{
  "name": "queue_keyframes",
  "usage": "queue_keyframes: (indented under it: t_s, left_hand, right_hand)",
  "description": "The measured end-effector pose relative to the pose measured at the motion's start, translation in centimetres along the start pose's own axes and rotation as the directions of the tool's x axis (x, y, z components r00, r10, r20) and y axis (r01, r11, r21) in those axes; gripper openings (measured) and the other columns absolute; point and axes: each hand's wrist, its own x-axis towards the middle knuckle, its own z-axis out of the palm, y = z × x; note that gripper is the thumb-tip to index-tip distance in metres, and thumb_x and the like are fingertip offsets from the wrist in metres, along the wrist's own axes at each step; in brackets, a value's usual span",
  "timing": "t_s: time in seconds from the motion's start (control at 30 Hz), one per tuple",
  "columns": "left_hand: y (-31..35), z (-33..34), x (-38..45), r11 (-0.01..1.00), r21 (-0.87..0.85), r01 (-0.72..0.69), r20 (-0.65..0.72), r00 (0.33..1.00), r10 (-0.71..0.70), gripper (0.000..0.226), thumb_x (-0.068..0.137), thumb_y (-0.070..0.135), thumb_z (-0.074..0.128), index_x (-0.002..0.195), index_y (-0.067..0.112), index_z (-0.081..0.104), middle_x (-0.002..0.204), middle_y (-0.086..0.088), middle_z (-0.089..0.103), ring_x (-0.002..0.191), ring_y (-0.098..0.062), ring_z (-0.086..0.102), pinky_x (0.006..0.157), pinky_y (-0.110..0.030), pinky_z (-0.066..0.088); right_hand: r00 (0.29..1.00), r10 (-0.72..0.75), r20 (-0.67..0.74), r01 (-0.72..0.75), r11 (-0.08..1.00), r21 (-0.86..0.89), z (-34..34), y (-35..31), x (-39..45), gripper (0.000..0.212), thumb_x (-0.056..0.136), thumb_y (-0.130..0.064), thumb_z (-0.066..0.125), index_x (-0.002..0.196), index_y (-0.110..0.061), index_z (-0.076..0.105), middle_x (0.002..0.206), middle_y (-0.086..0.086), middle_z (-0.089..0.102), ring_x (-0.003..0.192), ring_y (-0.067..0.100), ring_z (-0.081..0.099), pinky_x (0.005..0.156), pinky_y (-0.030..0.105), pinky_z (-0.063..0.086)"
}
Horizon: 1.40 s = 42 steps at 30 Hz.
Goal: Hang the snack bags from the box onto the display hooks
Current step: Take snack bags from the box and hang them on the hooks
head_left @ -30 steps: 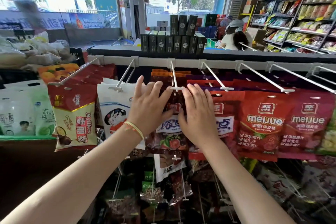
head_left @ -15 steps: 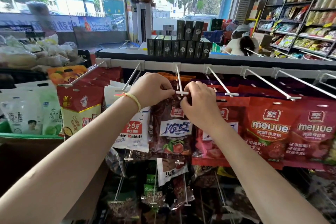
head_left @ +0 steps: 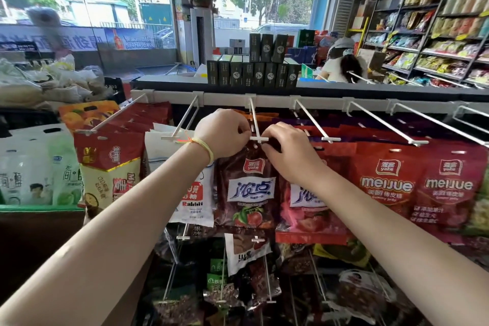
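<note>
A dark red snack bag [head_left: 247, 188] with a white-and-blue label hangs just under the tip of a white display hook [head_left: 256, 124]. My left hand [head_left: 225, 133] pinches the bag's top left corner beside the hook's end. My right hand [head_left: 288, 152] pinches the top right corner, fingertips at the hook tip. The bag's hang hole sits right at the tip, hidden by my fingers. The box is not in view.
More hooks [head_left: 313, 120] run along the white rail [head_left: 225, 99], carrying red gummy bags [head_left: 386, 188], a white candy bag [head_left: 190, 201] and a red-yellow bag [head_left: 111, 167]. Lower hooks hold dark bags [head_left: 248, 254]. Dark boxes [head_left: 254, 71] stand on the counter; a person [head_left: 341, 66] sits behind.
My flat hands closed into pinches on the dark red bag's top corners and rose to the hook tip. The camera view tilted slightly.
</note>
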Motion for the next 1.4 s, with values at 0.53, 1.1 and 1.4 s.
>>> queue_keyframes:
  t_s: [0.53,1.1,1.4]
  left_hand:
    - [-1.0,-0.1,-2.8,0.976,-0.049,-0.212,-0.065,0.976,0.209,0.025,0.083,0.036,0.060,0.082,0.019,0.078,0.120,0.002,0.069,0.111,-0.019,0.063,0.099,-0.042,0.047]
    - [-0.9,1.0,-4.2,0.975,0.100,-0.199,-0.227,0.949,0.217,0.021,0.089,0.032,0.061,0.099,0.018,0.074,0.127,0.000,0.062,0.120,-0.022,0.054,0.104,-0.040,0.036]
    - [1.7,6.1,-10.1,0.957,-0.124,-0.261,-0.574,0.806,0.145,0.036,0.087,0.022,0.056,0.120,0.009,0.058,0.079,-0.001,0.060,0.055,-0.015,0.054,0.042,-0.033,0.048]
  right_hand:
    - [0.997,0.053,0.057,-0.052,0.998,-0.024,-0.5,-0.7,0.3,0.012,0.094,-0.016,0.063,0.103,-0.011,0.069,0.102,0.000,0.065,0.103,0.022,0.060,0.098,0.047,0.042]
    - [0.993,-0.054,-0.105,0.035,0.983,-0.179,0.8,-1.3,-2.2,0.029,0.093,-0.009,0.061,0.121,-0.005,0.060,0.125,0.011,0.060,0.122,0.028,0.052,0.111,0.043,0.037]
    - [0.942,-0.165,-0.291,0.066,0.944,-0.323,1.5,2.4,-10.1,0.016,0.088,-0.004,0.059,0.099,-0.003,0.070,0.102,0.013,0.066,0.101,0.031,0.061,0.090,0.046,0.048]
